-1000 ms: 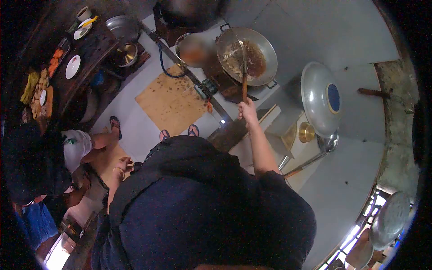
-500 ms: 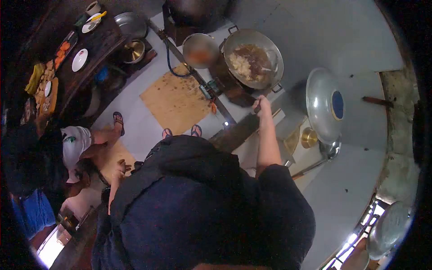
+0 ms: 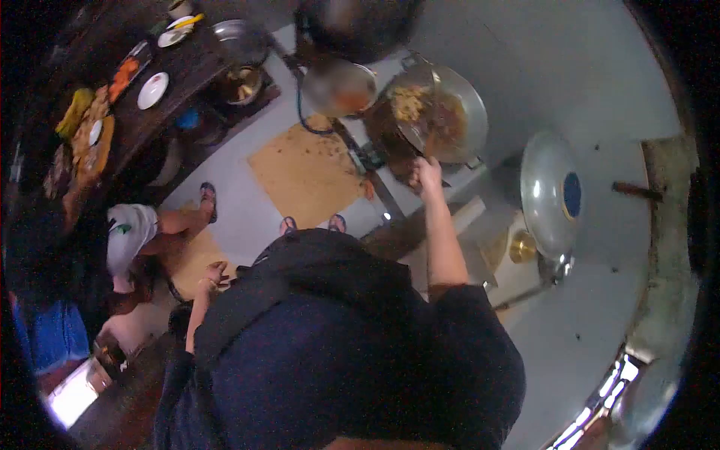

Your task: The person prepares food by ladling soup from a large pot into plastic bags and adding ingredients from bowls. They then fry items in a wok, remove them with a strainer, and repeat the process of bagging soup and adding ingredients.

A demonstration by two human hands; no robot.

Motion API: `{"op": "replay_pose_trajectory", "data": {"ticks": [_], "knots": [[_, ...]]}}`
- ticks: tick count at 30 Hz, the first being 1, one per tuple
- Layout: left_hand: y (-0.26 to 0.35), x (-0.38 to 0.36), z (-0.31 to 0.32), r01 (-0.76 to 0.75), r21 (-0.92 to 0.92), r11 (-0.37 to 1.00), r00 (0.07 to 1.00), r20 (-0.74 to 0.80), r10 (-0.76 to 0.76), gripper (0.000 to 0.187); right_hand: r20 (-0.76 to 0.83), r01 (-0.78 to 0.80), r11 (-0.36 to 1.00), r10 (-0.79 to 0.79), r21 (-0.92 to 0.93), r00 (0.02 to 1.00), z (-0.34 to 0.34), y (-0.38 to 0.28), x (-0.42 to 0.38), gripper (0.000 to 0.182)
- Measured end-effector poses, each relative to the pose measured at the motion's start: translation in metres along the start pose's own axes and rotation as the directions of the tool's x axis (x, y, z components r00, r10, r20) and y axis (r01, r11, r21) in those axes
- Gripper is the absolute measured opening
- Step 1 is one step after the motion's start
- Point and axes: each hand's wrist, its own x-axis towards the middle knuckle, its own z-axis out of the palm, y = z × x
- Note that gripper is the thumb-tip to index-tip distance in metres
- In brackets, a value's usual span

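Observation:
My right hand is closed around the handle of a cooking spatula that reaches into a big two-handled wok. The spatula's head is blurred and cannot be made out. Inside the wok, pale yellowish food lies at the left beside brown liquid. My left hand hangs low at my left side, fingers apart, holding nothing. Left of the wok stands a pan with orange-red contents, partly blurred.
A large metal lid leans against the wall at right, near a small brass-coloured bowl. Another person in white shorts stands at my left by a dark table with plates and cut food. A cardboard sheet covers floor ahead.
My right hand has shifted slightly left, swinging the spatula in the wok. The pale food now sits further up and left. The whole view has shifted a little.

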Motion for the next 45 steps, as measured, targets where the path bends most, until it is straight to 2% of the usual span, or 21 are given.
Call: {"op": "replay_pose_trajectory", "data": {"ticks": [2,3,5,6,8,9,12,13,15,18,19,20,21,24,28,33,34,36,40,43,45], "knots": [[-0.011,0.014,-0.002,-0.056,0.006,0.998,0.998,0.012,0.056,0.04,-0.015,0.078,0.99,-0.08,-0.12,0.997,-0.004,0.017,0.0,0.023],[-0.023,0.026,-0.004,-0.066,-0.023,0.998,0.998,0.023,0.067,0.039,0.076,0.198,0.969,-0.189,-0.145,0.979,-0.006,0.023,0.0,0.021],[-0.046,0.054,-0.004,-0.079,-0.111,0.991,0.994,0.063,0.086,0.037,0.024,0.048,0.986,-0.045,-0.159,0.999,-0.014,0.026,-0.014,0.018],[-0.052,0.059,-0.007,-0.077,-0.116,0.99,0.995,0.052,0.084,0.037,0.035,0.05,0.986,-0.045,-0.156,0.998,-0.01,0.023,-0.021,0.018],[-0.041,0.06,-0.004,-0.081,-0.002,0.997,0.996,0.027,0.081,0.033,-0.086,-0.117,0.986,0.107,-0.122,0.991,-0.02,0.012,-0.036,0.016],[-0.039,0.056,-0.006,-0.12,-0.03,0.992,0.993,0.017,0.121,0.032,-0.119,-0.117,0.986,0.102,-0.121,0.988,-0.03,0.014,-0.034,0.016],[-0.026,0.035,-0.008,-0.123,-0.254,0.959,0.992,-0.033,0.118,0.028,-0.237,0.029,0.974,-0.084,-0.225,0.968,-0.056,0.04,0.0,0.026],[-0.064,0.075,-0.013,-0.122,-0.252,0.96,0.992,-0.005,0.125,0.028,-0.259,0.089,0.964,-0.155,-0.249,0.953,-0.064,0.054,0.019,0.031],[-0.084,0.11,-0.011,-0.122,-0.239,0.963,0.99,0.035,0.134,0.028,-0.388,0.172,0.809,-0.441,-0.563,0.809,-0.084,0.086,0.068,0.032],[-0.054,0.057,-0.023,-0.093,-0.267,0.959,0.991,0.072,0.116,0.035,-0.415,0.246,0.867,-0.434,-0.433,0.799,-0.081,0.055,0.083,0.021],[-0.039,0.037,-0.024,-0.093,-0.263,0.96,0.99,0.075,0.117,0.035,-0.403,0.112,0.957,-0.218,-0.269,0.889,-0.072,0.026,0.069,0.015],[-0.021,0.017,-0.025,-0.061,-0.117,0.991,0.996,0.061,0.069,0.037,-0.35,-0.046,0.994,0.007,-0.103,0.937,-0.067,0.011,0.061,0.011],[-0.01,0.006,-0.024,-0.025,0.03,0.999,0.999,0.039,0.024,0.039,-0.353,-0.048,0.994,0.009,-0.101,0.936,-0.07,0.016,0.067,0.011],[-0.012,0.011,-0.03,-0.04,0.096,0.995,0.997,0.072,0.033,0.037,-0.063,-0.212,0.968,0.222,0.136,0.973,-0.061,0.015,0.06,0.008],[-0.035,0.043,-0.029,-0.001,-0.069,0.998,0.999,0.053,0.005,0.036,0.009,-0.208,0.967,0.209,0.145,0.978,-0.04,0.018,0.038,0.012],[0.027,-0.005,-0.022,-0.097,0.158,0.983,0.993,0.083,0.084,0.036,0.07,-0.141,0.99,0.139,0.028,0.988,-0.033,0.018,0.008,0.015],[0.028,-0.003,-0.022,-0.101,0.201,0.974,0.993,0.088,0.084,0.036,0.005,-0.084,0.996,0.084,-0.039,0.996,-0.029,0.019,-0.001,0.018],[0.006,0.03,-0.02,-0.069,0.082,0.994,0.992,0.107,0.06,0.036,-0.078,0.012,0.986,-0.025,-0.166,0.997,-0.03,0.032,-0.008,0.034],[-0.019,0.07,-0.017,-0.082,-0.143,0.986,0.979,0.175,0.106,0.036,-0.078,0.011,0.971,-0.031,-0.24,0.997,-0.03,0.024,-0.043,0.042],[-0.011,0.062,-0.011,-0.094,-0.048,0.994,0.983,0.155,0.101,0.036,-0.109,-0.053,0.985,0.035,-0.166,0.993,-0.047,0.027,-0.043,0.04],[-0.003,0.052,-0.008,-0.117,0.071,0.991,0.989,0.103,0.109,0.036,-0.136,-0.034,0.976,0.005,-0.217,0.991,-0.062,0.032,-0.029,0.039]]}}
